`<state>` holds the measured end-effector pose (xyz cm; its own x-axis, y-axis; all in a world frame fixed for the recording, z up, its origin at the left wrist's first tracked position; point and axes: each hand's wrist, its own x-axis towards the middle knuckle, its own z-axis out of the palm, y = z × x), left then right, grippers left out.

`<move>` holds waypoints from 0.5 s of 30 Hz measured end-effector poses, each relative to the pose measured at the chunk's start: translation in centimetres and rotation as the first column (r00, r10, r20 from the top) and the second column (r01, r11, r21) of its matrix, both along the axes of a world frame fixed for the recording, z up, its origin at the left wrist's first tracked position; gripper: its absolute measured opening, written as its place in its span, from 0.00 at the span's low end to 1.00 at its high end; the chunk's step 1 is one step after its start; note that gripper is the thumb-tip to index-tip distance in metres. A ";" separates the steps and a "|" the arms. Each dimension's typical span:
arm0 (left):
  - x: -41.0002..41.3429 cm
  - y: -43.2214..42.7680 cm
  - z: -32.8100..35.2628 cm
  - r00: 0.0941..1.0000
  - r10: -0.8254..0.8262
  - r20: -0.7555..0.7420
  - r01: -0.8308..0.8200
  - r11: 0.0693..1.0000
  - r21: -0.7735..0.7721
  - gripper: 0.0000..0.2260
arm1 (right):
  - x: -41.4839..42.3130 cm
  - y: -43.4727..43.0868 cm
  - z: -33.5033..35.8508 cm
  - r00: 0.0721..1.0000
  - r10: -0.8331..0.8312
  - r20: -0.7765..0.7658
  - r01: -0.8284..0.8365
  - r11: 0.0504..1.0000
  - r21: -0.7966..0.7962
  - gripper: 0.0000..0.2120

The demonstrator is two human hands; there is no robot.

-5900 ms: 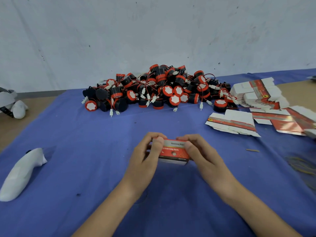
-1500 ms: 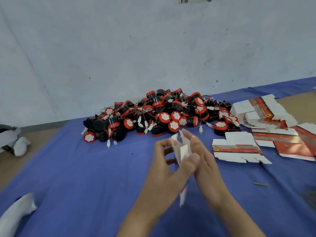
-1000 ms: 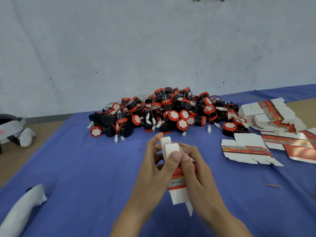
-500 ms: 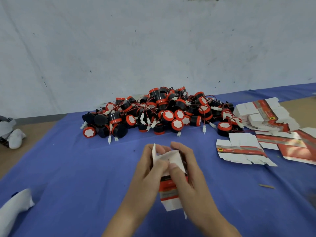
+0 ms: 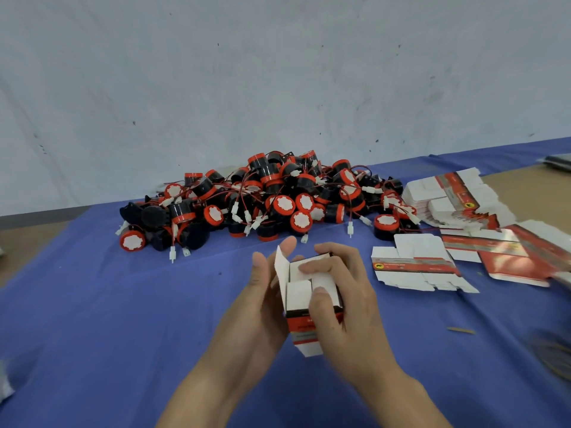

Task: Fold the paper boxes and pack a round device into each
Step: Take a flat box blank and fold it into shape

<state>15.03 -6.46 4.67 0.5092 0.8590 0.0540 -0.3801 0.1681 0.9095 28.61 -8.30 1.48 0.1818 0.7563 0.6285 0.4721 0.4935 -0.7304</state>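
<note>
White-and-red paper box (image 5: 304,304) stands upright above the blue cloth (image 5: 123,319), left hand (image 5: 262,301) gripping its side, right hand (image 5: 346,310) clasping it, forefinger on a flap: best tuck side flaps squarely first.

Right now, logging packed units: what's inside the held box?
Only white flaps show atop the paper box, held by left hand and right hand. Any contents are hidden beneath them.

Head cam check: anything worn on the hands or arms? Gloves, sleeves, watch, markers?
Nothing worn. Left hand and right hand are bare: no gloves, rings, tape or markers. Both wrists show no watch or band. The forearms are uncovered down to the frame edge, with no sleeve in view.
</note>
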 end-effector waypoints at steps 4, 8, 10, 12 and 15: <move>0.3 -0.1 -0.2 0.997 0.030 -0.072 -0.029 0.999 0.014 0.22 | 0.3 -0.1 -0.2 0.992 0.002 0.124 -0.008 0.999 0.047 0.17; 0.4 -0.4 -0.5 0.992 -0.003 -0.123 -0.001 0.999 -0.034 0.23 | 0.7 -0.5 -0.1 0.982 -0.016 0.187 0.005 0.998 0.057 0.27; 0.4 -0.4 -0.5 0.994 -0.017 -0.109 0.010 0.998 -0.067 0.25 | 0.8 -0.6 -0.1 0.967 -0.035 0.251 0.014 0.996 0.085 0.28; 0.4 -0.4 -0.7 0.993 -0.025 -0.114 0.020 0.998 -0.051 0.25 | 0.8 -0.7 -0.2 0.952 -0.046 0.301 0.005 0.990 0.138 0.27; 0.5 -0.5 -0.9 0.983 -0.023 -0.182 0.028 0.999 0.026 0.22 | 0.6 -0.8 -0.5 0.933 -0.031 0.357 -0.035 0.984 0.176 0.26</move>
